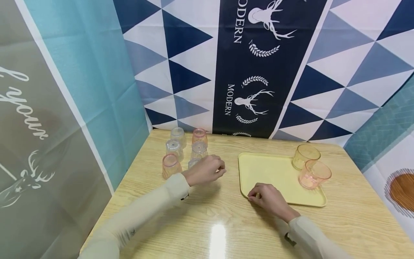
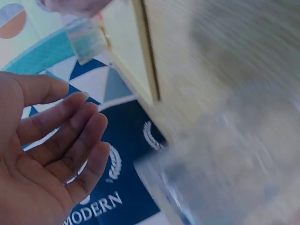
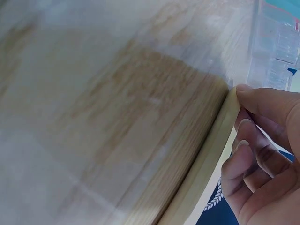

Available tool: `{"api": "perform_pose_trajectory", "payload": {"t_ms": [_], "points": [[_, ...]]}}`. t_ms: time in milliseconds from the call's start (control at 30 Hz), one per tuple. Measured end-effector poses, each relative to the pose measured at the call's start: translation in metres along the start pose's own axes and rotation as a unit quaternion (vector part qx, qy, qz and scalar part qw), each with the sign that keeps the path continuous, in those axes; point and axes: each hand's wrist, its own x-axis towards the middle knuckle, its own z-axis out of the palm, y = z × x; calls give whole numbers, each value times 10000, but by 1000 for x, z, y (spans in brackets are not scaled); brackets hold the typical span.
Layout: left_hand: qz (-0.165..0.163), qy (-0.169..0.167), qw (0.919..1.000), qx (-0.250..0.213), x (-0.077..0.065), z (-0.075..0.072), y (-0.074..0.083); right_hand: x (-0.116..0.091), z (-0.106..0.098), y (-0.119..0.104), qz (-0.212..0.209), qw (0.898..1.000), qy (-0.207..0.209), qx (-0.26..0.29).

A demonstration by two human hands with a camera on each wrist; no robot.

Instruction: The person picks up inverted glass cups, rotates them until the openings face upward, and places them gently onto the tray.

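Observation:
My left hand (image 1: 207, 169), fingers loosely bent and holding nothing, hovers beside the front clear cup (image 1: 193, 163) of the right row. In the left wrist view its palm and fingers (image 2: 70, 145) are free, and a blurred clear cup (image 2: 229, 164) shows across from them. At the near left corner of a pale yellow tray (image 1: 268, 172), my right hand (image 1: 266, 198) pinches the rim. The right wrist view has the thumb (image 3: 262, 101) on the tray's corner edge (image 3: 229, 101), with the index finger behind it. On the tray's right side stand a yellow cup (image 1: 306, 157) and an orange-pink cup (image 1: 314, 174).
Several cups form two rows at the table's left, including a front pink cup (image 1: 171, 166), a back pink cup (image 1: 199, 135) and clear cups (image 1: 174, 149). A patterned cloth (image 1: 191, 64) hangs behind the wooden table (image 1: 194, 223), and another curtain (image 1: 97, 82) borders its left.

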Motion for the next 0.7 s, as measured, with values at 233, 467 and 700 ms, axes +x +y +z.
{"api": "perform_pose_trajectory", "payload": {"t_ms": [233,467,700], "points": [[-46,-151,9992,354,-14,-14,-21,1,-3,-2,3,9999,-33,112],[-297,-225,9979,525,-28,-24,-37,1,-1,-1,-53,9999,23,132],[-544,-574,9960,422,-42,-33,-46,2,-1,1,-58,9999,50,155]]}}
